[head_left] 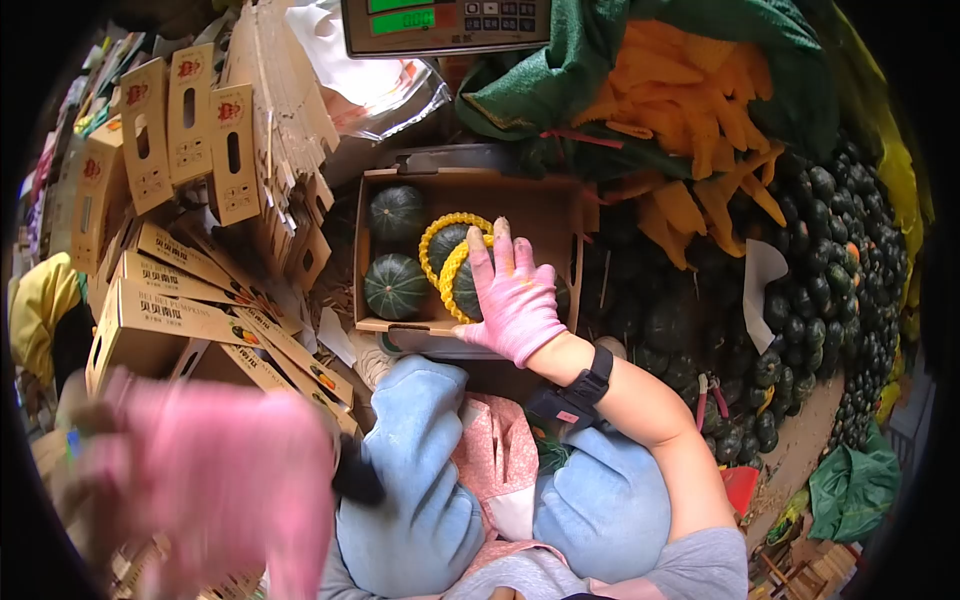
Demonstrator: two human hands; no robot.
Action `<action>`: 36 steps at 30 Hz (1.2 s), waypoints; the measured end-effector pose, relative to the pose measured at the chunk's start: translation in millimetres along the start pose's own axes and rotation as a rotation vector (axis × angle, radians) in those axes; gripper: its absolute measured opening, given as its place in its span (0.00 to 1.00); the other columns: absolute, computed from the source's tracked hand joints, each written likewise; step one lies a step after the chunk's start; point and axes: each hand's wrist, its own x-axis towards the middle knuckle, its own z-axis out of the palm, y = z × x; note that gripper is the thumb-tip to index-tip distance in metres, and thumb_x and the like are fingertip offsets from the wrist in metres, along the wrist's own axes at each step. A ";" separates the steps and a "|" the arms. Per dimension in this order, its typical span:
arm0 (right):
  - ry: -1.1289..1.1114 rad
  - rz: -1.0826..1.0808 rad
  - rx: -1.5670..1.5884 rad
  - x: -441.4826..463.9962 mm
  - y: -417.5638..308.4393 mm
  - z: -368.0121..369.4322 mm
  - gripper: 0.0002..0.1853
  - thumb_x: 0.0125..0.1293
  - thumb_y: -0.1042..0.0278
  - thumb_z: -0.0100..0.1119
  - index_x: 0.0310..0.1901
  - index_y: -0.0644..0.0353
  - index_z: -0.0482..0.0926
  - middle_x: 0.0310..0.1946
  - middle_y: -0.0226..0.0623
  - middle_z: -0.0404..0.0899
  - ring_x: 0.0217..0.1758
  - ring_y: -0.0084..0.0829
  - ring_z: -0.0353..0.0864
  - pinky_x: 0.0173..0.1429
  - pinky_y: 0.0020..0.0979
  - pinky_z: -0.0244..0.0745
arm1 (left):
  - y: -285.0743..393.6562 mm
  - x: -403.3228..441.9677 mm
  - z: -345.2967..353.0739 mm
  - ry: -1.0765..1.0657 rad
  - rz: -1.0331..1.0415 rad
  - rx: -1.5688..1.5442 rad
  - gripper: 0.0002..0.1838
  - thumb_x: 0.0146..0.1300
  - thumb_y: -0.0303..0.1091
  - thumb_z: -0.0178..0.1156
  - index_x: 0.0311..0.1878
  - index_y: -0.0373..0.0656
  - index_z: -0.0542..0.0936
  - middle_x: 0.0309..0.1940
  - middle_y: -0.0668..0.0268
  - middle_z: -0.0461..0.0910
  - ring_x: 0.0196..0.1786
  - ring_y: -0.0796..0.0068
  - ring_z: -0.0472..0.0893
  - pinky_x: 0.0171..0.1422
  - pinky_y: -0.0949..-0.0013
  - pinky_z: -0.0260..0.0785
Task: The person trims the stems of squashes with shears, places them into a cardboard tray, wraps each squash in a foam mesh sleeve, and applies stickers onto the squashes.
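My right hand (512, 295), in a pink glove with bare fingertips, reaches into a cardboard box (366, 228). Its fingers are stretched and spread over a dark green pumpkin (466, 292) and touch a yellow braided ring (453, 268) around it. Beyond, a second yellow ring (432, 240) encircles another pumpkin (450, 243). Two more striped pumpkins, a front one (395, 285) and a rear one (397, 212), sit at the box's left side. Close to the camera at lower left, my left hand (220, 480) is a pink blur; its fingers are smeared and I cannot make out whether they hold anything.
Printed flat cartons (165, 300) and upright cardboard pieces (230, 150) crowd the left. A digital scale (450, 25) stands behind the box. Orange strips (690, 90) lie on green cloth (545, 85). A large heap of dark pumpkins (820, 270) fills the right.
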 end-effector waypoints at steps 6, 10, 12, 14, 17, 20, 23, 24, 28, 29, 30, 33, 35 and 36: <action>0.110 -0.039 0.407 20.6 39.8 -9.3 0.53 0.32 0.51 0.73 0.64 0.52 0.60 0.50 0.48 0.63 0.55 0.51 0.66 0.57 0.46 0.69 | -65.2 -151.8 -67.1 -0.790 -0.947 0.974 0.43 0.44 0.39 0.71 0.66 0.45 0.63 0.60 0.50 0.65 0.66 0.49 0.64 0.70 0.54 0.55; 0.573 -0.057 0.279 35.2 74.5 5.6 0.51 0.32 0.55 0.76 0.62 0.53 0.59 0.51 0.51 0.62 0.55 0.53 0.65 0.58 0.48 0.65 | -72.2 -185.6 -45.1 -1.069 -0.967 0.935 0.55 0.36 0.52 0.74 0.70 0.52 0.57 0.66 0.43 0.55 0.69 0.38 0.55 0.70 0.36 0.44; 0.451 -0.005 0.057 36.2 81.2 21.4 0.53 0.32 0.52 0.79 0.63 0.53 0.59 0.55 0.54 0.61 0.57 0.55 0.64 0.60 0.50 0.64 | -82.2 -205.8 -43.8 -1.049 -0.945 0.978 0.52 0.33 0.51 0.74 0.66 0.47 0.63 0.61 0.45 0.62 0.64 0.42 0.62 0.68 0.40 0.50; 0.300 -0.002 -0.136 34.5 78.8 23.5 0.54 0.32 0.51 0.79 0.64 0.52 0.58 0.57 0.53 0.60 0.59 0.55 0.64 0.63 0.50 0.63 | -89.6 -197.6 -45.1 -1.038 -1.096 0.870 0.44 0.26 0.46 0.71 0.56 0.46 0.72 0.52 0.51 0.69 0.58 0.48 0.68 0.67 0.46 0.55; 0.277 0.034 -0.154 43.4 79.5 29.1 0.53 0.34 0.55 0.75 0.66 0.50 0.56 0.58 0.48 0.60 0.60 0.54 0.63 0.66 0.48 0.59 | -85.8 -209.5 -58.4 -1.082 -0.926 0.794 0.45 0.21 0.46 0.71 0.54 0.49 0.72 0.52 0.58 0.70 0.61 0.53 0.66 0.72 0.43 0.45; -0.031 0.131 -0.123 56.5 78.1 32.4 0.57 0.36 0.51 0.74 0.69 0.49 0.53 0.63 0.48 0.58 0.67 0.48 0.58 0.72 0.51 0.48 | -86.3 -209.5 -64.3 -1.061 -0.809 0.843 0.47 0.29 0.54 0.74 0.58 0.50 0.69 0.56 0.56 0.68 0.64 0.50 0.64 0.72 0.41 0.43; 0.011 0.032 -0.306 39.1 75.5 11.5 0.58 0.36 0.45 0.74 0.71 0.48 0.52 0.66 0.48 0.57 0.70 0.47 0.55 0.74 0.50 0.44 | -97.4 -215.4 -77.6 -0.724 -0.905 1.242 0.34 0.47 0.47 0.68 0.58 0.49 0.70 0.53 0.55 0.69 0.60 0.48 0.67 0.67 0.46 0.56; 0.099 -0.044 -0.244 24.3 72.3 -7.1 0.57 0.37 0.42 0.73 0.70 0.49 0.55 0.67 0.47 0.56 0.70 0.47 0.54 0.75 0.49 0.42 | -96.2 -202.6 -79.8 -0.672 -1.133 1.374 0.27 0.51 0.37 0.64 0.57 0.48 0.71 0.50 0.53 0.70 0.55 0.51 0.70 0.58 0.53 0.65; 0.544 0.024 0.085 20.1 203.6 29.1 0.30 0.66 0.52 0.56 0.64 0.61 0.65 0.60 0.49 0.68 0.63 0.49 0.66 0.67 0.41 0.61 | -103.6 -163.6 -83.3 -1.201 -1.334 1.383 0.30 0.39 0.34 0.69 0.52 0.53 0.77 0.49 0.52 0.71 0.54 0.51 0.72 0.53 0.57 0.70; 0.627 0.166 -0.121 31.4 284.7 69.4 0.29 0.67 0.53 0.55 0.63 0.63 0.66 0.60 0.50 0.69 0.62 0.49 0.69 0.66 0.41 0.62 | -109.4 -159.5 -80.6 -1.281 -1.341 1.386 0.32 0.38 0.36 0.71 0.53 0.60 0.77 0.49 0.54 0.71 0.55 0.53 0.71 0.52 0.60 0.69; 0.488 0.420 -0.108 27.4 289.6 54.0 0.27 0.66 0.60 0.55 0.63 0.65 0.65 0.61 0.48 0.68 0.62 0.46 0.70 0.65 0.41 0.65 | -117.4 -158.7 -78.8 -1.344 -1.373 1.394 0.32 0.37 0.37 0.71 0.52 0.63 0.78 0.49 0.55 0.71 0.55 0.54 0.71 0.51 0.60 0.68; 0.372 0.535 -0.135 32.6 296.6 43.7 0.27 0.65 0.59 0.56 0.62 0.65 0.66 0.61 0.48 0.69 0.61 0.46 0.71 0.64 0.41 0.66 | -129.6 -170.3 -77.4 -1.463 -1.323 1.457 0.29 0.40 0.40 0.70 0.52 0.68 0.78 0.50 0.58 0.71 0.54 0.56 0.71 0.51 0.60 0.63; 0.412 0.404 -0.067 42.9 278.8 36.6 0.27 0.65 0.59 0.56 0.62 0.65 0.66 0.60 0.48 0.69 0.61 0.46 0.71 0.64 0.41 0.66 | -141.5 -199.3 -88.4 -1.301 -1.233 1.461 0.18 0.51 0.43 0.62 0.47 0.68 0.81 0.48 0.58 0.72 0.52 0.54 0.71 0.55 0.57 0.60; 0.431 0.325 -0.020 50.7 264.0 34.5 0.27 0.65 0.58 0.56 0.62 0.65 0.66 0.60 0.48 0.69 0.60 0.46 0.71 0.64 0.41 0.66 | -138.7 -195.2 -87.3 -1.298 -1.251 1.439 0.15 0.53 0.43 0.60 0.46 0.67 0.82 0.49 0.58 0.72 0.53 0.54 0.71 0.56 0.56 0.59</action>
